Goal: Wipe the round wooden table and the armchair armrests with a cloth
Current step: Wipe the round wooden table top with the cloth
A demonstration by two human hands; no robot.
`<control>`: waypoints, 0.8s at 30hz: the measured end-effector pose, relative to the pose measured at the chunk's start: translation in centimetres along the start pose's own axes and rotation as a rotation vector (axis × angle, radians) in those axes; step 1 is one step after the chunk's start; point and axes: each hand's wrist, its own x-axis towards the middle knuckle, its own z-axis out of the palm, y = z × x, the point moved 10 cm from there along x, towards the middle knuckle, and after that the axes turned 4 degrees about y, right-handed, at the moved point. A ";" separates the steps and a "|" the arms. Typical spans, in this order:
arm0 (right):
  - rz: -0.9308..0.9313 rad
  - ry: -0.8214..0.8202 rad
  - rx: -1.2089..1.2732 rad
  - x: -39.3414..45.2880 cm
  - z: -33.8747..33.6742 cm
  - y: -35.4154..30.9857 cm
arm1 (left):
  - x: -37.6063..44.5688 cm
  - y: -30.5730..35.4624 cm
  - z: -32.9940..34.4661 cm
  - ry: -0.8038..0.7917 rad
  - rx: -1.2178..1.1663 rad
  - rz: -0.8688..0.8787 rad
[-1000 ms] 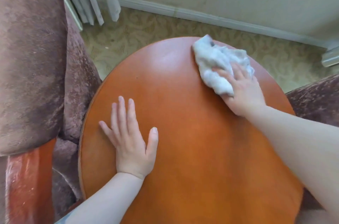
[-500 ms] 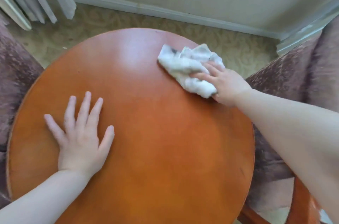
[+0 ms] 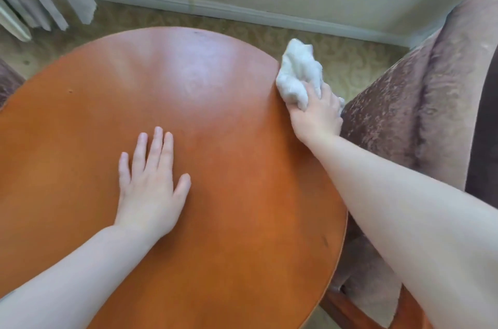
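While the white cloth [image 3: 297, 78] is bunched at the right rim of the round wooden table [image 3: 215, 194], in the upper right of the frame, it is gripped by the right hand [image 3: 316, 116], whose fingers are closed over its near end. Part of the cloth hangs past the table edge, over the patterned carpet [image 3: 347, 64]. The left hand [image 3: 151, 188] is laid flat on the tabletop in the lower centre of the frame, fingers spread and nothing held.

The step in hand is judged to be the wiping of the table's right edge. The upholstered armchair [image 3: 404, 113] lies just to the right of the gripping hand, almost touching it, so the right hand is clearly the nearer one for any move onto the chair. A strip of polished wood [image 3: 347, 310], judged to be part of the chair frame and possibly its armrest, is seen at the lower right of the frame, below the right forearm; its long axis appears to run from lower left toward lower right. The cloth would have to be drawn back toward the bottom of the frame to reach it. Whether the armrests have been wiped cannot be told.
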 end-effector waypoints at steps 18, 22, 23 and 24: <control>0.218 0.053 0.332 -26.9 2.7 -5.5 | -10.8 -6.4 -0.6 -0.003 0.020 -0.136; -0.814 -0.183 0.176 -37.3 3.5 -8.2 | -13.8 -10.3 -0.9 0.019 -0.018 -0.171; -0.989 -0.236 0.121 -38.3 3.4 -6.0 | -14.7 -11.4 -1.0 0.006 -0.006 -0.159; -1.064 -0.242 0.078 -38.1 3.0 -3.7 | -15.5 -12.5 -1.1 0.000 0.007 -0.142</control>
